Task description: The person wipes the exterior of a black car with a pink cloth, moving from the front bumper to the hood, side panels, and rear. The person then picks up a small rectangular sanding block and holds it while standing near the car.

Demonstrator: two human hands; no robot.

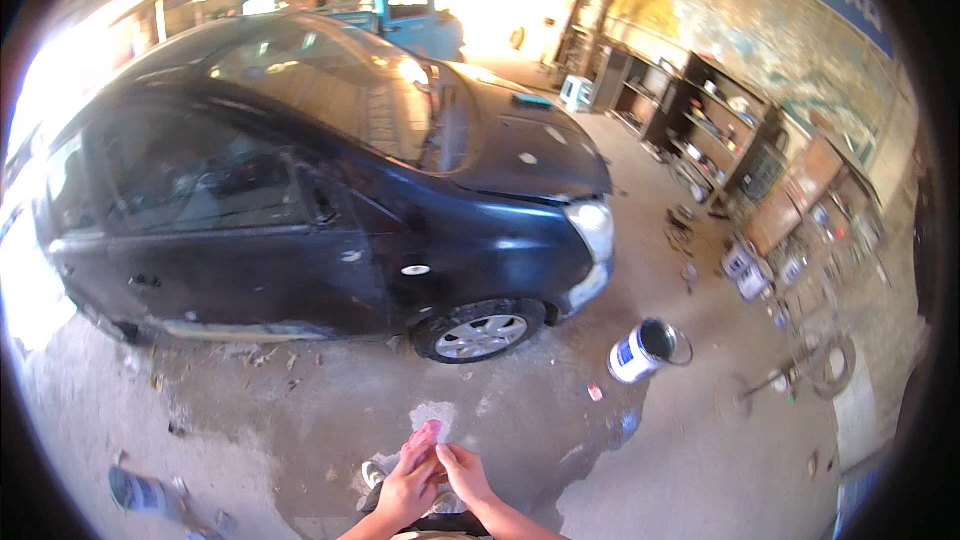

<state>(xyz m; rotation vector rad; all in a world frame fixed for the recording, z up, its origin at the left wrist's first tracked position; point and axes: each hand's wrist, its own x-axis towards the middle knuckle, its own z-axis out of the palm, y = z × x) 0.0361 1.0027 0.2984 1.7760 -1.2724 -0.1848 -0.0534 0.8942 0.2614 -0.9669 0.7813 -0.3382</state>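
Both hands are close together low in the middle of the head view, in front of my legs and shoes. My left hand (pixel 409 486) holds a crumpled pink cloth (pixel 427 433), which sticks out beyond the fingers. My right hand (pixel 466 474) touches the left one, its thumb and fingertips by the cloth's near end; whether it grips the cloth is unclear. Ahead stands a dark car (pixel 322 262) with its front to the right, bearing pale patches on the hood, door and sill. A teal block-like object (pixel 532 100) lies on the hood.
A white bucket (pixel 634 360) with a raised handle stands on the wet floor right of the front wheel (pixel 480 334). Another bucket (pixel 135 491) is at the lower left. Cluttered shelves (pixel 720 120), paint pails (pixel 750 281) and a wheel-like ring (pixel 832 367) line the right side.
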